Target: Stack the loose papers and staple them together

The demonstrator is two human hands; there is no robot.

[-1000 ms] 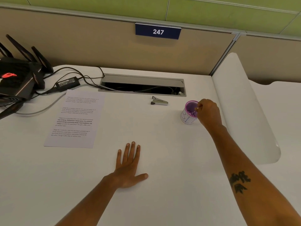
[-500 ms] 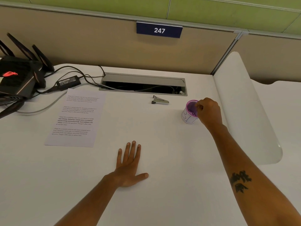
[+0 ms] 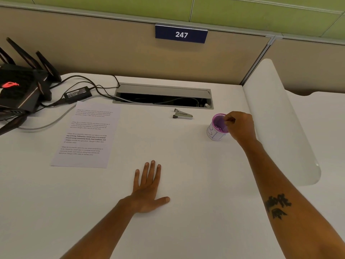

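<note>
A printed sheet of paper (image 3: 85, 134) lies flat on the left of the white desk (image 3: 177, 165). A small silver stapler (image 3: 183, 116) rests near the back, below the cable slot. To its right stands a small cup with a purple inside (image 3: 217, 128). My right hand (image 3: 240, 128) hovers at the cup's right rim, thumb and forefinger pinched together over its mouth; whether they hold anything is too small to tell. My left hand (image 3: 148, 187) lies flat on the desk, palm down, fingers spread, holding nothing, apart from the paper.
A black router with antennas (image 3: 20, 86), a power brick (image 3: 77, 94) and cables crowd the back left corner. An open cable slot (image 3: 162, 95) runs along the back. A white curved divider (image 3: 280, 118) bounds the desk on the right, and a beige partition stands behind.
Nothing has moved on the desk. Both hands stay where they were; only the camera view has shifted slightly.
</note>
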